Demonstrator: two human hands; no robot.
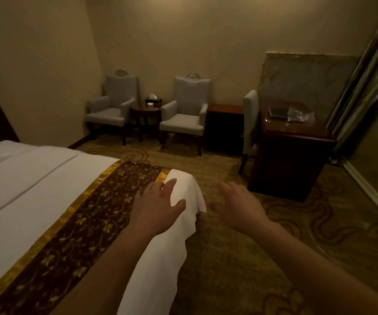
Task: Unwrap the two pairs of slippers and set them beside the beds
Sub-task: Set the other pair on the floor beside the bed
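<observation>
Both hands are spread and empty: the left hand [158,208] over the bed [47,183] corner, the right hand [238,204] over carpet. Beyond the right hand, crumpled clear plastic [300,115] on the tabletop [297,130] is too dim to tell whether it holds slippers.

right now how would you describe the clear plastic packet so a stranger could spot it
Find the dark wooden desk by the curtain on the room's right side. On its glossy top, at the far end, the crumpled clear plastic packet lies beside a flat dark folder. It is the only shiny, see-through item there.
</observation>
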